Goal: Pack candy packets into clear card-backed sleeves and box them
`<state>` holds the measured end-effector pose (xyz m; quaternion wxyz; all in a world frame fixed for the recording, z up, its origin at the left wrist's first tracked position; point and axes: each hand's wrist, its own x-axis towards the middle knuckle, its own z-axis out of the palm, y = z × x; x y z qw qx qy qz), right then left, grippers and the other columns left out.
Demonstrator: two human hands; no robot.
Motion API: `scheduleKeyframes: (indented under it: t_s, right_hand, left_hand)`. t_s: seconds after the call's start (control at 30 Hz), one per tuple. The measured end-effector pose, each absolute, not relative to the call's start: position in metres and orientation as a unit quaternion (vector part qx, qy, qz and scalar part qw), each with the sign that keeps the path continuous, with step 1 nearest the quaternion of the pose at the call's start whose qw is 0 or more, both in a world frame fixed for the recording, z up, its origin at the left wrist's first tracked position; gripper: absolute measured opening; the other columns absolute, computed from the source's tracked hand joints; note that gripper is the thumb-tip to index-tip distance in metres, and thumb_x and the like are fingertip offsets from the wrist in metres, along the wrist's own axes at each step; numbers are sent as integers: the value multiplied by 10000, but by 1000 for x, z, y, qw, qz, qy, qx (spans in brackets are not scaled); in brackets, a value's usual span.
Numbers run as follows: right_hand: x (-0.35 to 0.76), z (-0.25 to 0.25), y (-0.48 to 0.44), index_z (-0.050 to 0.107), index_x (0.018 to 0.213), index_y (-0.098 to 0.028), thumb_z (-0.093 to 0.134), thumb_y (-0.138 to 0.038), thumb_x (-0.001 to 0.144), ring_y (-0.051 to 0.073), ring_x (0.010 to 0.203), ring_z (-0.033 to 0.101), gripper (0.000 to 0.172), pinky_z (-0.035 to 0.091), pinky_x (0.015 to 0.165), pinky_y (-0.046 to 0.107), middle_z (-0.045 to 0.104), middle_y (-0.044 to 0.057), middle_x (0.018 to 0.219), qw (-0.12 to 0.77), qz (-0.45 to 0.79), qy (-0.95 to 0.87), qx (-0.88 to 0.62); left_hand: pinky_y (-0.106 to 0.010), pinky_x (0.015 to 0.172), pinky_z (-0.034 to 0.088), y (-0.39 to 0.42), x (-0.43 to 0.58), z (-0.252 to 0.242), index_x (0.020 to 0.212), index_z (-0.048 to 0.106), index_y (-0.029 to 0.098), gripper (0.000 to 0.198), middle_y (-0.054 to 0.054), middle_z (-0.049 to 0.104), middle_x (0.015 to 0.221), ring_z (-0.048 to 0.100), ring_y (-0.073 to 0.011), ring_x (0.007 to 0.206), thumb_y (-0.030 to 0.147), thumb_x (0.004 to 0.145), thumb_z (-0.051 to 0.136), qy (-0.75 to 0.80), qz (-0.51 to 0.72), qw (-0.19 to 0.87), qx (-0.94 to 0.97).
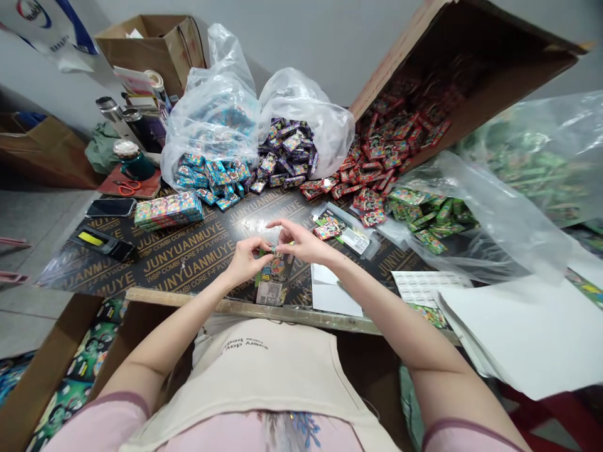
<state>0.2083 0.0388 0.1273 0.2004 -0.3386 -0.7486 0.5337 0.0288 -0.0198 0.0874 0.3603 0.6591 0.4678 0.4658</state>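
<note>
My left hand (249,256) and my right hand (301,243) meet above the front of the table, fingertips pinched together. Between them is a small greenish thing, mostly hidden by the fingers; its kind cannot be made out. Just below lies a dark printed packet (271,292) with a pale block at its lower end. To the right of my right hand, a red small box (326,231) rests by a clear-wrapped printed packet (355,240). White paper sheets (334,298) lie under my right forearm.
Piles of blue boxes (214,177), purple boxes (292,154), red boxes (377,157) and green boxes (440,216) spill from bags and a tilted carton (400,50). A stack of flat packs (168,210), phone (110,208), tape dispenser (101,243) and scissors (127,187) lie left. A sticker sheet (431,286) lies right.
</note>
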Motion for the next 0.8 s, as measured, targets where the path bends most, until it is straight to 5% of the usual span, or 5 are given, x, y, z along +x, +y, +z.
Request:
scheduleKeyframes:
  t_s: [0.33, 0.47, 0.6, 0.7, 0.8]
  right_hand:
    - [204, 120, 34, 449, 1169, -233, 663, -185, 616, 101, 550, 451, 595, 337, 530, 221, 470, -103, 590, 235, 614, -638, -401]
    - [197, 106, 20, 466, 1116, -254, 645, -226, 572, 104, 509, 445, 573, 363, 502, 222, 440, -107, 568, 296, 690, -453, -480]
    - [200, 88, 18, 449, 1125, -299, 637, -392, 666, 136, 557, 536, 504, 437, 534, 259, 534, -66, 665, 356, 691, -387, -496]
    - [212, 71, 28, 472, 1095, -309, 560, -558, 761, 158, 694, 608, 425, 470, 597, 274, 605, -10, 825, 413, 628, -418, -510]
    - [228, 55, 36, 518, 1095, -276, 545, -565, 785, 187, 835, 615, 425, 488, 694, 313, 620, 37, 964, 439, 514, -496, -545]
  left_hand:
    - [-255, 639, 435, -22, 42, 87, 670, 564, 169, 175, 2, 626, 699, 564, -130, 661, 214, 677, 733, 522, 483, 324, 624]
    - [-268, 688, 485, -32, 47, 64, 1004, 578, 185, 463, -7, 649, 814, 616, -147, 726, 255, 606, 803, 509, 501, 471, 518]
    - [-320, 756, 519, -40, 36, 45, 972, 613, 134, 434, -64, 694, 888, 648, -188, 786, 386, 659, 780, 461, 433, 595, 496]
    - [-354, 808, 521, -30, -5, 65, 986, 644, 132, 338, -77, 705, 934, 651, -217, 855, 385, 766, 685, 525, 446, 466, 555]
    - [-409, 977, 451, -11, -71, 103, 1140, 628, 180, 318, -76, 671, 1125, 598, -256, 1086, 298, 855, 549, 614, 432, 206, 628]
